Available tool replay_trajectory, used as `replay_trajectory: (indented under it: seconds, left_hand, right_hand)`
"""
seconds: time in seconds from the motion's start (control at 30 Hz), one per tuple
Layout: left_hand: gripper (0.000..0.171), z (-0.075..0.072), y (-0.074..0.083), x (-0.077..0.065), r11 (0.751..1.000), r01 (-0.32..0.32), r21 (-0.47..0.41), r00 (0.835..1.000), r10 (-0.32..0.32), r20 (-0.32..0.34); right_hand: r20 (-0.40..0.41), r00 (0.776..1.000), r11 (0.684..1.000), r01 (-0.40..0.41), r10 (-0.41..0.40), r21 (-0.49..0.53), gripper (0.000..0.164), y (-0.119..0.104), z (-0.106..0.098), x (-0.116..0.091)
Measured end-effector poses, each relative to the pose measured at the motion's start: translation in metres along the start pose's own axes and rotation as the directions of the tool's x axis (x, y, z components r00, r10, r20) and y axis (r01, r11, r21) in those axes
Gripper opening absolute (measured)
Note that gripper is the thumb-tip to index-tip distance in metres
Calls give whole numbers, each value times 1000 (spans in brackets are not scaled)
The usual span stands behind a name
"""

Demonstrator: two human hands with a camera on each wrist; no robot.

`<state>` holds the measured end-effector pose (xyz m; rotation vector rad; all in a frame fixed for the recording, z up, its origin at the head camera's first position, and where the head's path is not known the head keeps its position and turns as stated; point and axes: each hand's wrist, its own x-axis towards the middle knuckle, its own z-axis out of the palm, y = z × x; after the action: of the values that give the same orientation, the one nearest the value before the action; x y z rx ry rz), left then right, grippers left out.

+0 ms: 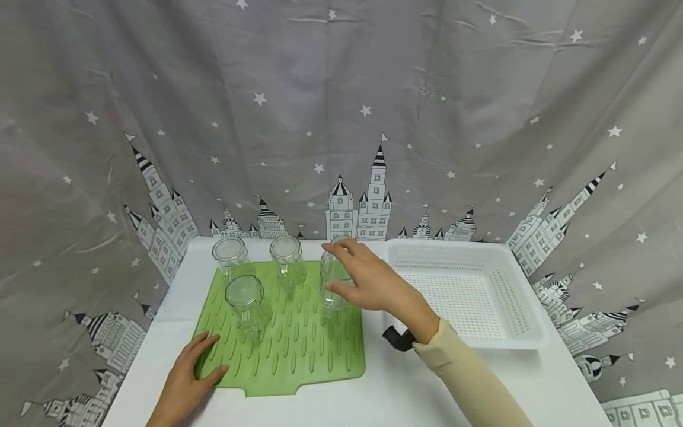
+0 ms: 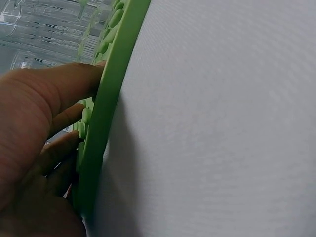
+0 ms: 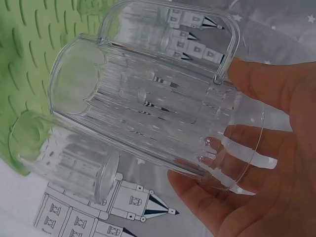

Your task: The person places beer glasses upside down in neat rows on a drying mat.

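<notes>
My right hand [image 1: 368,279] grips a clear glass mug [image 3: 148,98] around its base end, thumb on one side and fingers on the other. The mug is upside down, its rim end towards the green drying mat [image 1: 299,356] and its loop handle standing out to the side. My left hand [image 1: 187,376] rests at the mat's front left corner, with fingertips and thumb on the ribbed top near the edge. Three more clear mugs stand on the mat: one at the back left [image 1: 230,255], one at the back middle [image 1: 288,258], and one further forward [image 1: 248,302].
A white perforated plastic basket [image 1: 512,344] stands on the right of the white table [image 1: 384,397]. A black strap piece [image 1: 397,339] shows by my right wrist. A grey curtain [image 1: 320,118] printed with castles and stars hangs behind the table and at its sides.
</notes>
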<state>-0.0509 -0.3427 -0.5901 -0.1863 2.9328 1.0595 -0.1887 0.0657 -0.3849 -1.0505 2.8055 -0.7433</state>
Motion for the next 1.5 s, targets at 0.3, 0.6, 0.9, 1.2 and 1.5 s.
replay_trajectory:
  seconds: [0.3,0.6,0.9,1.2,1.5]
  left_hand:
    - [81,2,2,2,1000,-2,2,1000,2,7]
    - [72,10,6,-7,998,-39,39,995,42,-89]
    - [60,12,37,-22,1000,5,9,998,-5,-70]
    - [51,17,72,-26,976,112,-189,994,-110,19]
    - [53,38,111,-11,957,0,-290,998,16,52]
  right_hand:
    - [12,1000,1000,-1,1,-12,75,-6,3,0]
    - [12,1000,999,22,-22,-26,76,-6,7,2]
    - [19,1000,1000,18,-18,-22,75,-6,8,1]
    - [35,999,1000,20,-20,-4,75,-3,10,0]
    - [36,999,1000,23,-22,-9,74,-2,12,-2]
